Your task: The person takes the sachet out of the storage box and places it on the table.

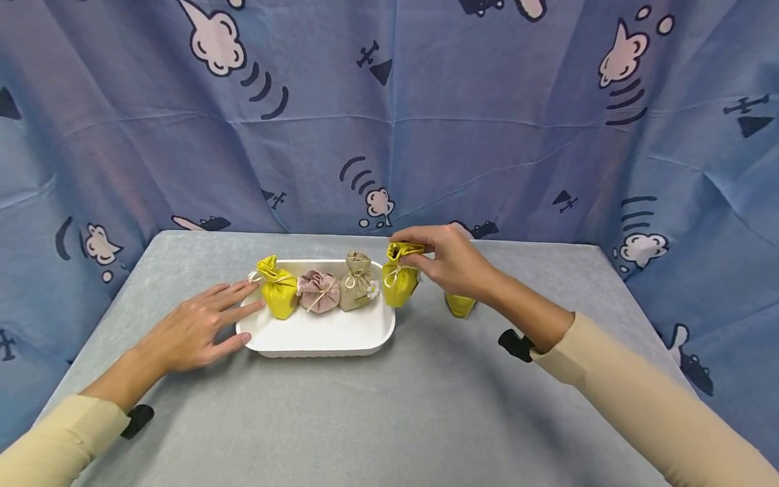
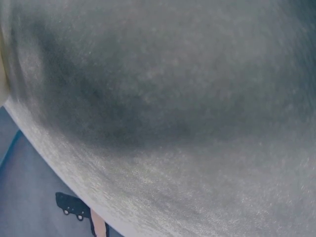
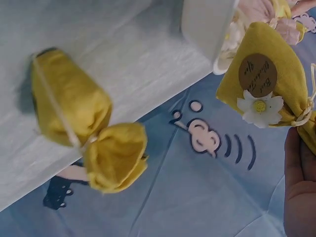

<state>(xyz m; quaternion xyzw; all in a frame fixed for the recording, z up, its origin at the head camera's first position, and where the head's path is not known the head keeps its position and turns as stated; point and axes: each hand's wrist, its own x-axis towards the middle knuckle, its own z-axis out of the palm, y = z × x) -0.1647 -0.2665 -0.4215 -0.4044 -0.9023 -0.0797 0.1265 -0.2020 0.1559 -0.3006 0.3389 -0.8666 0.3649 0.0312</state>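
Note:
My right hand [image 1: 456, 262] pinches a yellow drawstring pouch [image 1: 398, 287] by its gathered neck, at the right end of a white tray [image 1: 316, 338]. In the right wrist view this pouch [image 3: 256, 44] bears a white flower and a round brown label. My left hand [image 1: 195, 328] has its fingers spread against the tray's left rim. Inside the tray, from left to right, sit a yellow pouch [image 1: 280, 295], a pink pouch [image 1: 319, 292] and a beige pouch [image 1: 355, 289] with a white flower.
Another yellow pouch [image 3: 71, 98] stands on the grey table [image 1: 389, 419], partly hidden behind my right hand in the head view. A blue patterned curtain [image 1: 316, 155] hangs behind the table and at its sides. The left wrist view shows mainly tabletop.

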